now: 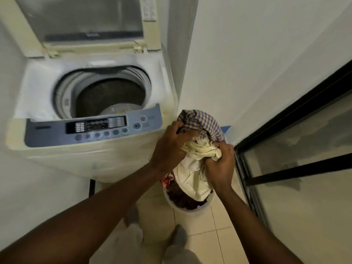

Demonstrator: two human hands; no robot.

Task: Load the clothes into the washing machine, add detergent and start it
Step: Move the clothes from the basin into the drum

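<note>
Washer (91, 149) lid (82, 21) up, drum (106, 94) open; something pale at its bottom, too blurred to identify. Both hands lift a clothes bundle (198, 149) above the basket (187, 207) on the floor, right of the washer. Left hand (169, 147): grip closed on the checked cloth (200, 121). Right hand (221, 168): grip closed on the cream cloth (202, 149). Dark red clothes (182, 197) lie in the basket.
</note>
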